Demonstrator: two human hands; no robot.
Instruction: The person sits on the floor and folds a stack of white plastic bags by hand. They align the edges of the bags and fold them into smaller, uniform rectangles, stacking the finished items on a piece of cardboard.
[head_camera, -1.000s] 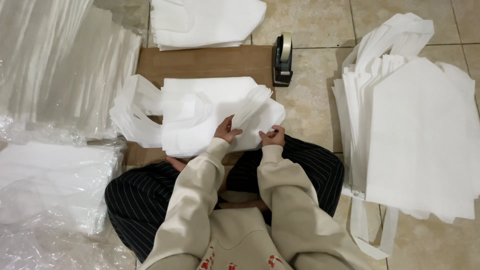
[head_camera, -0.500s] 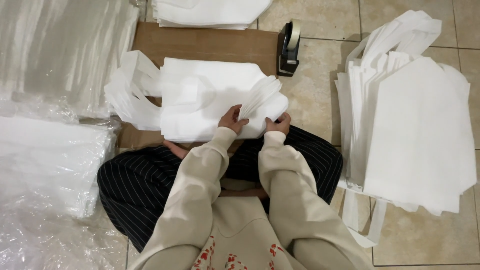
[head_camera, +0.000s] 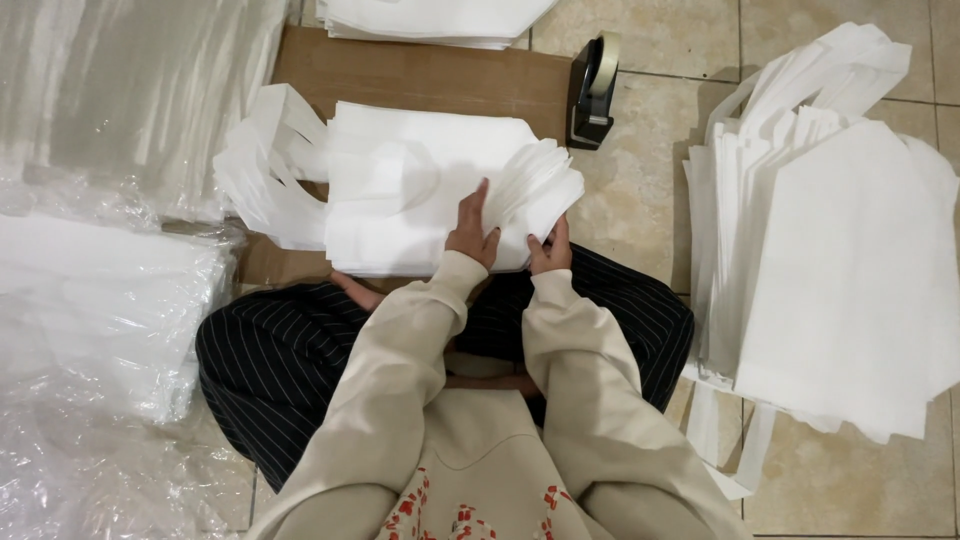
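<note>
Sitting cross-legged on a tiled floor (head_camera: 650, 190), the person works a stack of white bags (head_camera: 420, 190) that lies on a cardboard sheet (head_camera: 420, 70) just ahead of the knees.

Head view: the left hand (head_camera: 472, 232) rests flat on the stack's near right part, fingers spread and pressed onto the top bag; it closes on nothing. The right hand (head_camera: 548, 250) sits just beside it at the stack's near right corner, thumb on top and fingers curled under, pinching the fanned bag edges (head_camera: 535, 185), which lift up and to the right. The bag handles (head_camera: 265, 170) splay out to the left of the stack, over the cardboard edge.

Surroundings, same view: a tape dispenser (head_camera: 592, 90) stands upright at the cardboard's far right corner, near the stack but apart from it. A second bag pile (head_camera: 840, 270) lies on the floor to the right, well apart. A third pile (head_camera: 430, 18) shows at the top edge. Clear plastic wrap (head_camera: 100, 300) over more white material fills the left side.
</note>
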